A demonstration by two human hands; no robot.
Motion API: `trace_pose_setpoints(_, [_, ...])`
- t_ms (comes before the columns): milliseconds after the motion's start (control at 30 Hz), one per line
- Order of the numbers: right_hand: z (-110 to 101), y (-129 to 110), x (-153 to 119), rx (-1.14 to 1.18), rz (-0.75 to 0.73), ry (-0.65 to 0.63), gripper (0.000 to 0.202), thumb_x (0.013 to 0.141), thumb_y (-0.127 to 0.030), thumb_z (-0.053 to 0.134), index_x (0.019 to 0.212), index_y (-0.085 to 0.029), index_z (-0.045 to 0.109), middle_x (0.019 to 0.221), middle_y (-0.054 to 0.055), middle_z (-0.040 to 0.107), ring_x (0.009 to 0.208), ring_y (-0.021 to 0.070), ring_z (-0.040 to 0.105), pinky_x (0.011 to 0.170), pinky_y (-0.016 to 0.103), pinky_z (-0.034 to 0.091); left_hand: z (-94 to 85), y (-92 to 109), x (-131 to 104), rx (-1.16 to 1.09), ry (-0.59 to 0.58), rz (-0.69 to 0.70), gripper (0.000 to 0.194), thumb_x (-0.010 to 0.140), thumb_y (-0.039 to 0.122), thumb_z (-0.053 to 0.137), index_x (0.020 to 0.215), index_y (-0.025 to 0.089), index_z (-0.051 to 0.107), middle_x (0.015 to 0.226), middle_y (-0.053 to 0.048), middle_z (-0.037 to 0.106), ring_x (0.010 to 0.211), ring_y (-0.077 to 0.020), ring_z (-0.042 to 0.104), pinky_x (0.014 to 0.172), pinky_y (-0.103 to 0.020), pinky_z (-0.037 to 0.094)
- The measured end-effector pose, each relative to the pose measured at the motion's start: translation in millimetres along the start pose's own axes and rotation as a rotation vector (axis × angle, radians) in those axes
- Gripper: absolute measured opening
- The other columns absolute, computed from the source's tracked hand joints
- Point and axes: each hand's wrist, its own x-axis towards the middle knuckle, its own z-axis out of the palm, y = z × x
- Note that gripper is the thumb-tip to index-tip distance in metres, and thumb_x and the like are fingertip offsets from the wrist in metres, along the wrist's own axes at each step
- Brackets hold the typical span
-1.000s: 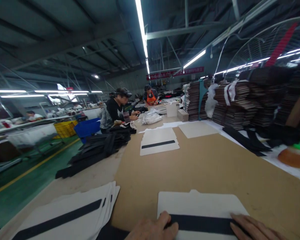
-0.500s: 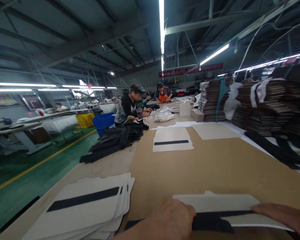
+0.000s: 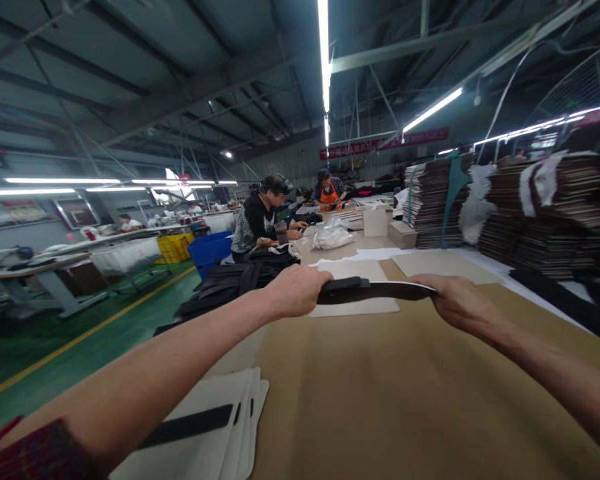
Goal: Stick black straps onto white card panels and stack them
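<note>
Desk surface fills most of the view, covered with a broad brown sheet that runs away from the camera. Along its far right side stand tall stacks of dark flat pieces, with white scraps draped over them. On the desk's left edge farther off lies a heap of black strips, and beside it a seated person leans over the desk; another person in an orange apron works beyond. At the near left corner a fanned pile of white cards, each with a black band across it, lies flat. A single white card rests farther up the middle of the desk, partly hidden behind the raised hands.

Both forearms reach forward above the brown sheet. The left hand is curled closed around the left end of a thin flat piece, seen edge-on and dark, held level in the air above the desk. The right hand grips the piece's right end, fingers wrapped under it and the back of the hand showing. The piece spans the gap between the two hands, clear of the desk and in front of the single white card.
</note>
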Motion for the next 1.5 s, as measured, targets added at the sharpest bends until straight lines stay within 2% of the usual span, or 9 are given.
trace_pose_setpoints(200, [59.4,-13.9,60.9,-0.057,-0.057,0.044,0.056,0.087,-0.007,0.035,0.133,-0.027,0.059,0.135,0.005,0.061,0.120,0.0248,0.056,0.096,0.035,0.043,65.9,-44.5,37.6,0.014,0.044,-0.078,0.045,0.093,0.010,0.036,0.134,0.023,0.049,0.130,-0.011,0.061,0.116,-0.0276,0.060,0.097,-0.043,0.047])
trace_pose_setpoints(367, [131.6,-11.4,45.9,-0.097,-0.079,-0.205,0.049,0.088,-0.009,0.037,0.128,-0.021,0.063,0.135,0.011,0.061,0.119,0.0255,0.057,0.099,0.038,0.043,152.6,-35.5,38.5,-0.028,-0.141,-0.082,0.034,0.091,0.010,0.044,0.119,0.022,0.060,0.118,-0.011,0.067,0.102,-0.0258,0.068,0.087,-0.038,0.054])
trace_pose_setpoints(500, [151.8,-12.7,30.5,-0.097,-0.091,-0.272,0.046,0.091,-0.013,0.034,0.127,-0.017,0.064,0.134,0.015,0.060,0.117,0.0268,0.059,0.096,0.038,0.045,184.4,-30.4,31.2,-0.054,-0.145,-0.104,0.039,0.089,0.008,0.043,0.124,0.019,0.056,0.134,-0.016,0.059,0.108,-0.0286,0.066,0.090,-0.042,0.055])
trace_pose_setpoints(767, [140.1,-15.1,34.3,-0.031,-0.099,-0.331,0.051,0.090,-0.010,0.030,0.131,-0.014,0.060,0.138,0.018,0.055,0.125,0.0297,0.054,0.102,0.044,0.041,181.5,-30.7,27.9,-0.042,-0.186,-0.135,0.055,0.085,0.003,0.045,0.137,0.023,0.046,0.149,-0.015,0.046,0.117,-0.0278,0.063,0.095,-0.043,0.053])
trace_pose_setpoints(967, [123.1,16.7,33.9,0.095,-0.112,-0.475,0.071,0.070,-0.009,0.055,0.140,-0.022,0.054,0.146,0.008,0.052,0.132,0.0228,0.049,0.109,0.034,0.037,142.5,-25.2,44.6,0.021,-0.254,-0.120,0.037,0.075,0.003,0.059,0.110,0.014,0.064,0.113,-0.019,0.069,0.105,-0.0352,0.068,0.085,-0.046,0.057])
trace_pose_setpoints(1067, [103.2,59.8,24.5,0.091,-0.008,-0.431,0.072,0.071,-0.011,0.052,0.142,-0.024,0.051,0.147,0.004,0.052,0.133,0.0206,0.047,0.112,0.034,0.033,118.3,4.7,61.3,0.019,-0.225,-0.086,0.028,0.077,0.003,0.054,0.098,0.014,0.068,0.102,-0.019,0.071,0.099,-0.0356,0.070,0.081,-0.046,0.057])
trace_pose_setpoints(1200, [85.2,131.3,6.2,-0.041,0.287,-0.314,0.054,0.085,-0.018,0.045,0.138,-0.013,0.052,0.142,0.016,0.053,0.133,0.0281,0.045,0.114,0.045,0.027,109.5,78.4,86.6,-0.057,-0.194,0.094,0.031,0.077,0.006,0.053,0.102,0.017,0.067,0.106,-0.013,0.071,0.097,-0.0308,0.070,0.082,-0.040,0.057])
trace_pose_setpoints(1367, [86.4,208.6,-6.6,-0.168,0.625,-0.229,0.050,0.097,-0.034,0.038,0.133,-0.002,0.051,0.138,0.026,0.049,0.132,0.0351,0.043,0.109,0.047,0.030,139.0,154.1,106.2,-0.378,-0.059,0.234,0.043,0.075,0.012,0.053,0.116,0.020,0.062,0.127,-0.008,0.065,0.106,-0.0273,0.067,0.093,-0.041,0.055])
trace_pose_setpoints(1500, [96.7,247.1,4.2,-0.168,0.774,-0.192,0.056,0.096,-0.048,0.037,0.133,-0.008,0.050,0.137,0.024,0.049,0.129,0.0389,0.044,0.102,0.052,0.036,161.5,167.1,103.7,-0.520,-0.023,0.204,0.056,0.073,0.019,0.055,0.129,0.023,0.057,0.145,-0.003,0.054,0.120,-0.0289,0.061,0.105,-0.046,0.049])
